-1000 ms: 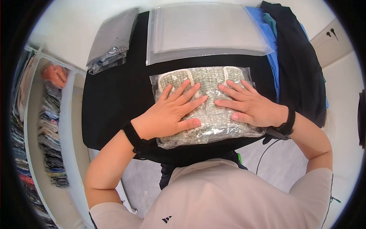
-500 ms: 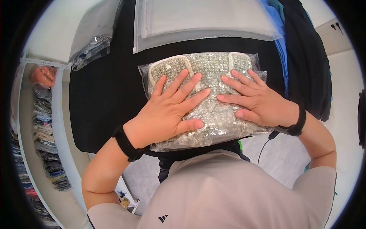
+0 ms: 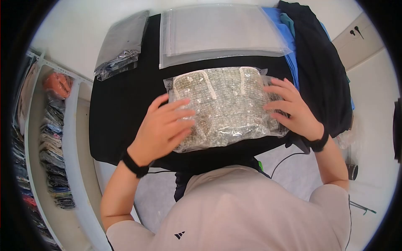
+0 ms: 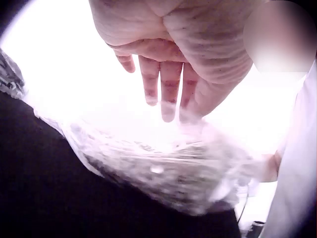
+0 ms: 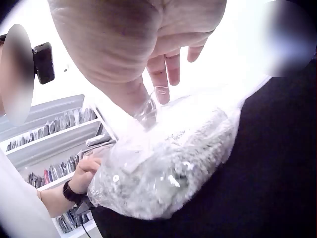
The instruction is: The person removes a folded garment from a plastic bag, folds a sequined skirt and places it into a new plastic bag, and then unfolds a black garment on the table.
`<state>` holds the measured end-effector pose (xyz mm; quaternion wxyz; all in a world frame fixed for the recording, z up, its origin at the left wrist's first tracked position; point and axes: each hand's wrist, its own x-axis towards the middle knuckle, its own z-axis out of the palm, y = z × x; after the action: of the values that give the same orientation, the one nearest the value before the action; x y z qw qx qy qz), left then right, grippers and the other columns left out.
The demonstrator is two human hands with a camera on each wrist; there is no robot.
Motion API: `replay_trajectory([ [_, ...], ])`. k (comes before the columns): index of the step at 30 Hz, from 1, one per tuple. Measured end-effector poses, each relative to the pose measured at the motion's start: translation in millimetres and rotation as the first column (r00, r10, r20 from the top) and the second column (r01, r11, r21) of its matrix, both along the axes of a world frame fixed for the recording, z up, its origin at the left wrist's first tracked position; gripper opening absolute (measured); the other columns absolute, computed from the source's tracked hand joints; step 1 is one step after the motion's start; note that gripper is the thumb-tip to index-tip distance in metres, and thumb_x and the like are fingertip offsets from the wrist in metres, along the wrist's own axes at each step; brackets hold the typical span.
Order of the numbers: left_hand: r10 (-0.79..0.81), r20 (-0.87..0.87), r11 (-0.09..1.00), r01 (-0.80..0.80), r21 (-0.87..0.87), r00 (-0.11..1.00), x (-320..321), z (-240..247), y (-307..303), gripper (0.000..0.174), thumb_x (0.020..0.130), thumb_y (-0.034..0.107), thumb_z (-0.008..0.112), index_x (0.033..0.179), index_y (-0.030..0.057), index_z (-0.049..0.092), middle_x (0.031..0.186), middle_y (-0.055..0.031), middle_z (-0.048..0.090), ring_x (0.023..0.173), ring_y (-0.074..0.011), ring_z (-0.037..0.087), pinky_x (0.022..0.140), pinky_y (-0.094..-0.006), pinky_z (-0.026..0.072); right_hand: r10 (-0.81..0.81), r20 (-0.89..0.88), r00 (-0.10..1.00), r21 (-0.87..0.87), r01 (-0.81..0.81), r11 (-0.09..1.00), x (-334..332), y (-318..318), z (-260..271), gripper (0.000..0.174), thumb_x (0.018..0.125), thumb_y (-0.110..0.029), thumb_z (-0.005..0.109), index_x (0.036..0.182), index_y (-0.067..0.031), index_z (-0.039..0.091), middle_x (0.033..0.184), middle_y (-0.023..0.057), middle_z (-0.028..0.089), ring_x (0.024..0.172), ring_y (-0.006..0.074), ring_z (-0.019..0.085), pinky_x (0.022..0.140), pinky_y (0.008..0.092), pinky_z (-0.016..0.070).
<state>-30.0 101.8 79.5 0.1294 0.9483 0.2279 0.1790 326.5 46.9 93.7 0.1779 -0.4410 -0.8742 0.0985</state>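
Observation:
On the black-covered table [image 3: 121, 113] lies a folded knit garment [image 3: 228, 100], greenish grey with sequins and white trim, inside a clear plastic bag [image 3: 234, 136]. At the bag's left edge is my left hand [image 3: 157, 129], fingers spread and fairly straight, overlapping the plastic. My right hand [image 3: 299, 113] is at the opposite edge with fingers apart and slightly bent. In the right wrist view, loose plastic [image 5: 147, 115] stands up against the thumb and a fingertip. The left wrist view has the fingertips right over the bag's bright, washed-out top.
Frosted zip bags [image 3: 222, 31] lie stacked at the back. A grey bagged garment [image 3: 123, 42] is at the back left. Blue cloth [image 3: 287, 39] and black cloth [image 3: 318, 71] cover the right side. Shelves of folded clothes [image 3: 54, 159] stand at the left.
Both hands lay flat on top of the bagged garment before. They have lifted off its middle and moved outward to its left and right edges. The head view tilted down and back.

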Motion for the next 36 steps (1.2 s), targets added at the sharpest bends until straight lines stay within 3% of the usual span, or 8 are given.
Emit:
replay_trajectory([
  [7, 0.16, 0.02, 0.958, -0.15, -0.246, 0.987, -17.9, -20.8, -39.1, 0.058, 0.066, 0.019, 0.076, 0.118, 0.0055, 0.055, 0.126, -0.0103, 0.053, 0.12, -0.0279, 0.048, 0.095, -0.0383, 0.0415, -0.068, -0.212, 0.975, -0.313, -0.001, 0.95, 19.8, -47.0, -25.2, 0.053, 0.076, -0.024, 0.069, 0.124, -0.0078, 0.053, 0.133, 0.0115, 0.046, 0.129, 0.0307, 0.037, 0.107, 0.0437, 0.0249],
  [11, 0.192, 0.055, 0.956, -0.174, -0.237, 0.98, -14.6, -35.8, -42.9, 0.055, 0.069, 0.014, 0.073, 0.12, 0.0059, 0.054, 0.127, -0.01, 0.052, 0.119, -0.0281, 0.048, 0.096, -0.0375, 0.041, -0.196, -0.168, 0.966, -0.311, 0.137, 0.941, 11.3, -57.5, -45.3, 0.065, 0.07, -0.011, 0.073, 0.13, -0.0107, 0.047, 0.136, 0.0084, 0.045, 0.129, 0.0255, 0.037, 0.108, 0.042, 0.0246],
  [21, 0.256, 0.241, 0.967, -0.245, -0.076, 0.936, -9.6, -9.5, -29.1, 0.019, 0.087, 0.009, 0.053, 0.103, 0.0028, 0.062, 0.101, -0.0118, 0.064, 0.095, -0.032, 0.059, 0.092, -0.0394, 0.0432, -0.198, -0.448, 0.872, -0.063, 0.19, 0.98, 12.1, -40.2, -34.7, 0.027, 0.074, -0.003, 0.067, 0.101, -0.0046, 0.065, 0.114, 0.0066, 0.062, 0.109, 0.0235, 0.055, 0.098, 0.0358, 0.0378],
  [22, 0.305, 0.319, 0.952, -0.288, -0.1, 0.898, -10.2, 2.1, -26.4, 0.017, 0.089, 0.011, 0.051, 0.098, 0.0011, 0.063, 0.094, -0.0134, 0.065, 0.089, -0.0332, 0.06, 0.089, -0.038, 0.0445, -0.247, -0.601, 0.76, -0.156, 0.191, 0.969, 8.9, -35.1, -23.4, 0.024, 0.078, -0.003, 0.064, 0.102, -0.0031, 0.065, 0.11, 0.0067, 0.063, 0.108, 0.0207, 0.055, 0.095, 0.0331, 0.0393],
  [24, 0.436, 0.444, 0.895, -0.327, -0.303, 0.782, -5.1, 28.8, -23.8, 0.025, 0.094, 0.018, 0.048, 0.091, -0.0024, 0.062, 0.081, -0.0086, 0.062, 0.075, -0.0171, 0.057, 0.073, -0.0283, 0.0443, -0.336, -0.761, 0.555, -0.277, 0.191, 0.942, -0.6, -25.3, 3.9, 0.017, 0.089, -0.006, 0.054, 0.1, 0.0019, 0.063, 0.098, 0.0057, 0.066, 0.1, 0.013, 0.056, 0.09, 0.0254, 0.0414],
  [27, 0.604, 0.5, 0.774, -0.308, -0.553, 0.62, 6.3, 60.0, -6.7, 0.032, 0.096, 0.023, 0.046, 0.089, -0.0046, 0.06, 0.077, 0.0008, 0.057, 0.07, -0.0046, 0.044, 0.063, -0.0221, 0.0394, -0.313, -0.805, 0.504, -0.237, 0.21, 0.949, -4.6, 2.7, 24.0, 0.024, 0.094, -0.02, 0.052, 0.094, 0.0017, 0.063, 0.083, 0.0011, 0.063, 0.076, 0.007, 0.055, 0.071, 0.0214, 0.0433],
  [30, 0.672, 0.425, 0.629, -0.165, -0.76, 0.606, 3.0, 49.0, 22.6, 0.031, 0.095, 0.026, 0.048, 0.09, -0.0013, 0.061, 0.074, 0.0021, 0.058, 0.066, -0.0044, 0.048, 0.059, -0.0214, 0.0389, -0.511, -0.793, 0.332, -0.532, 0.033, 0.846, -11.9, 31.2, 20.3, 0.029, 0.094, -0.027, 0.052, 0.089, -0.0008, 0.063, 0.074, -0.0019, 0.058, 0.064, 0.0032, 0.048, 0.059, 0.0195, 0.0382],
  [36, 0.748, -0.011, 0.17, -0.208, -0.963, 0.664, -8.7, -34.9, 57.2, 0.041, 0.092, 0.047, 0.048, 0.096, 0.0077, 0.058, 0.078, 0.0009, 0.059, 0.063, -0.0077, 0.056, 0.059, -0.0226, 0.0461, -0.78, -0.446, 0.438, -0.866, 0.009, 0.501, 0.8, 73.8, -51.5, 0.034, 0.093, -0.04, 0.05, 0.087, -0.0071, 0.06, 0.076, 0.0004, 0.059, 0.059, 0.0069, 0.05, 0.061, 0.0224, 0.0479],
])
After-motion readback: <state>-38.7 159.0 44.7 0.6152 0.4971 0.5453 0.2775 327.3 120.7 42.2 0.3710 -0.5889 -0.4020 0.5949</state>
